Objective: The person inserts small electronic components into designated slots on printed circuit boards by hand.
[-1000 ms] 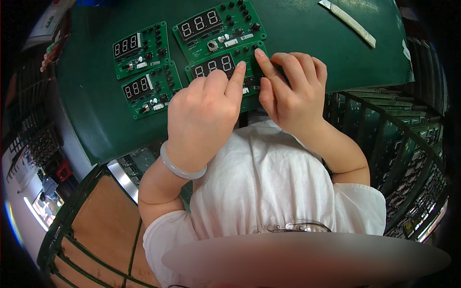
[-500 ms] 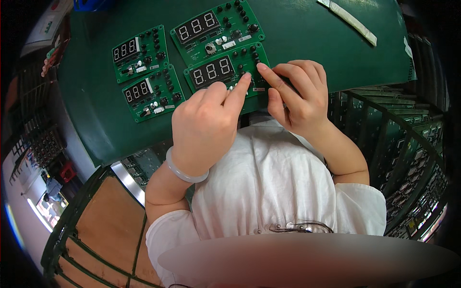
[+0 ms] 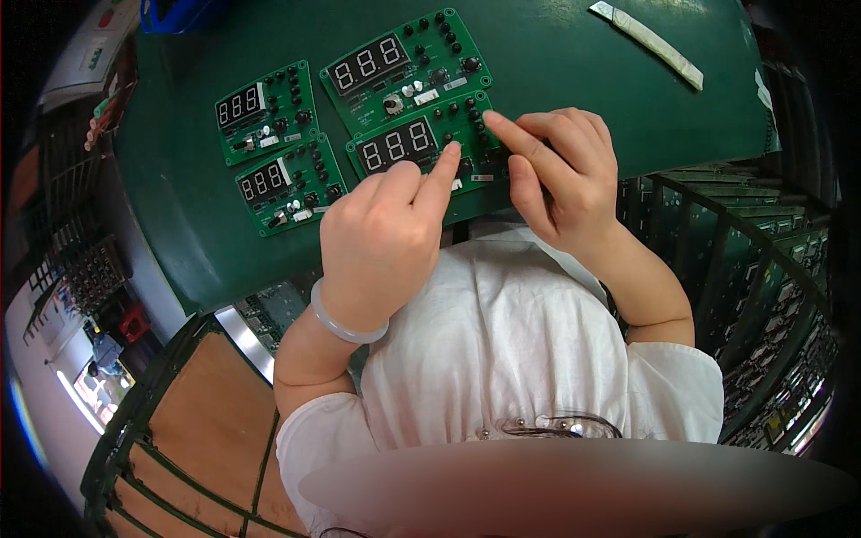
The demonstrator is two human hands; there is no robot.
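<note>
Two larger green circuit boards lie one beyond the other, each with a three-digit display, white connectors and several small black buttons. At the nearer board [image 3: 420, 139], my left hand [image 3: 381, 233] stretches its index finger to the middle of its near part, the other fingers curled. My right hand [image 3: 571, 177] points its index finger at the button column along that board's right edge, thumb apart and other fingers bent. Nothing shows in either hand. I cannot tell whether the fingertips press. My left hand covers the board's near left corner. The farther board [image 3: 421, 67] lies untouched.
Two smaller boards, a far one [image 3: 266, 112] and a near one [image 3: 291, 184], lie left on the green tabletop [image 3: 574, 63]. A pale strip [image 3: 650, 47] lies at the far right. A blue object [image 3: 179, 13] sits far left; racks of boards [image 3: 762, 314] stand at the right.
The boards appear slightly lower in the picture. Relative to the nearer board, my left fingertip has shifted a little left, uncovering a round black part. My right fingertip has shifted slightly toward the far side.
</note>
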